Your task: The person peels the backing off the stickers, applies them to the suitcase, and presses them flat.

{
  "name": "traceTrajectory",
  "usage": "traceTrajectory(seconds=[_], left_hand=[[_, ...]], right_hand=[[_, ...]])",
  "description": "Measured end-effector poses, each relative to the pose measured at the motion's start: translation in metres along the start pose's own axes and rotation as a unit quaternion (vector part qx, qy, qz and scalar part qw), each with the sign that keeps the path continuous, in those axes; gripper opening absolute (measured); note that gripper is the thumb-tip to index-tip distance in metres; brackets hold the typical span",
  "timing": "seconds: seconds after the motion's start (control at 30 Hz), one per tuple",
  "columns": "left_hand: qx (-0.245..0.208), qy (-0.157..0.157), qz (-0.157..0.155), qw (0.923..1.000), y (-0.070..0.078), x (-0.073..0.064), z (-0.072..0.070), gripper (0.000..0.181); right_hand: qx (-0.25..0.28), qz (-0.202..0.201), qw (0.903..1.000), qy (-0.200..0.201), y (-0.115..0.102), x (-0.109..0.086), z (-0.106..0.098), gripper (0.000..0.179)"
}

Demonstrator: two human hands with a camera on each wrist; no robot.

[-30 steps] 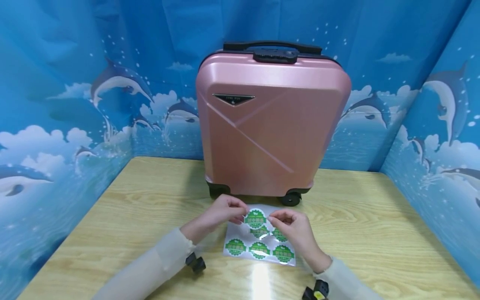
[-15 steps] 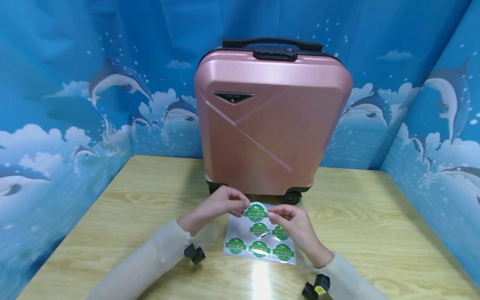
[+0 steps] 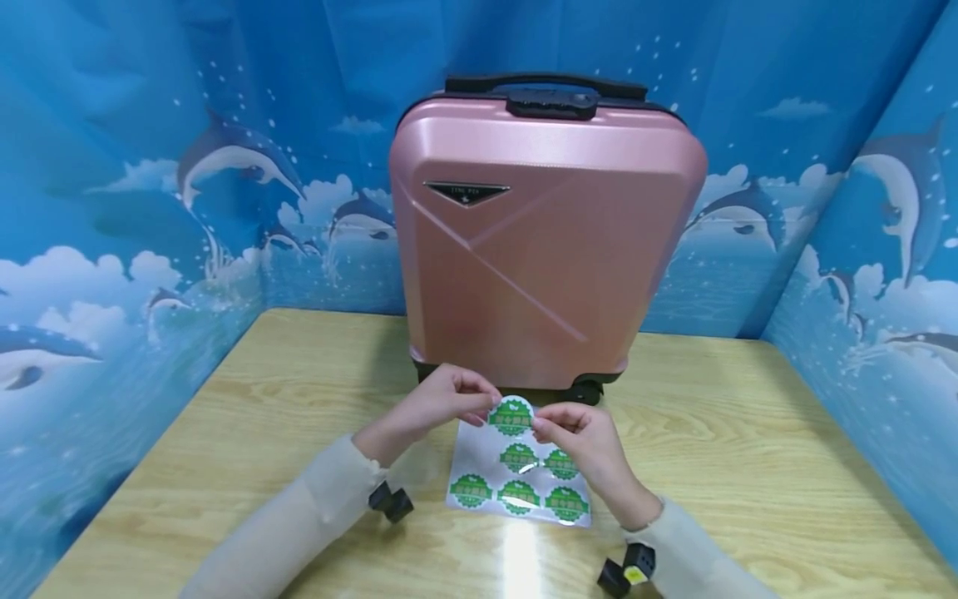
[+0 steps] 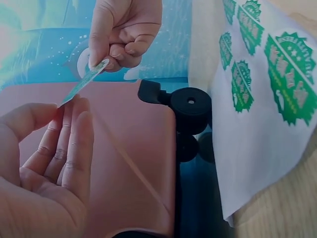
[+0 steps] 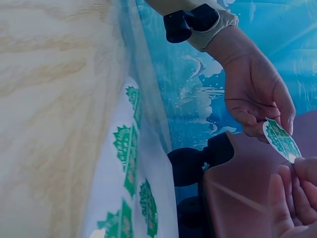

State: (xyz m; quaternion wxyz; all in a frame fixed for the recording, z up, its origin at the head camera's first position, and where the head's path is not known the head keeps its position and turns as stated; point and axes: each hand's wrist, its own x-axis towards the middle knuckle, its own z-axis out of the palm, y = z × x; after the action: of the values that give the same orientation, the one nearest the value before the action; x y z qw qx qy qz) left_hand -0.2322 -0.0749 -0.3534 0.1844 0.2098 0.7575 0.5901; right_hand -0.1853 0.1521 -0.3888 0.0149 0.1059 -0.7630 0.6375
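A round green-and-white sticker is stretched between both hands above the sticker sheet. My left hand pinches its left edge between thumb and finger, and my right hand pinches the right edge. Seen from the left wrist, the sticker is tilted nearly edge-on. In the right wrist view the same sticker shows its printed face. The sheet lies flat on the table with several green stickers on it; its upper part is partly hidden by the hands and held sticker.
A pink hard-shell suitcase stands upright on the table just behind the sheet, with a black wheel at its lower right. The wooden table is enclosed by blue dolphin-print curtains.
Both hands have raised the sticker slightly, away from the sheet and toward the suitcase. The sheet stays in place, and the head view has shifted a little.
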Motion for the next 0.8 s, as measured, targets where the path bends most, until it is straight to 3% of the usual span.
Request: traceTrajectory(seconds=[0.3,0.53,0.8], left_hand=[[-0.016,0.021,0.019,0.9995,0.002,0.002,0.000,0.021],[0.000,0.034,0.020,0.9992,0.006,0.000,0.001,0.018],[-0.004,0.109,0.031,0.9935,0.014,0.001,0.002,0.015]], right_hand=[[-0.002,-0.023,0.9994,0.024,-0.005,0.004,-0.004,0.017],[-0.005,-0.024,0.9986,0.047,-0.013,0.006,-0.005,0.020],[-0.006,-0.052,0.9967,0.062,-0.026,0.016,-0.002,0.020]])
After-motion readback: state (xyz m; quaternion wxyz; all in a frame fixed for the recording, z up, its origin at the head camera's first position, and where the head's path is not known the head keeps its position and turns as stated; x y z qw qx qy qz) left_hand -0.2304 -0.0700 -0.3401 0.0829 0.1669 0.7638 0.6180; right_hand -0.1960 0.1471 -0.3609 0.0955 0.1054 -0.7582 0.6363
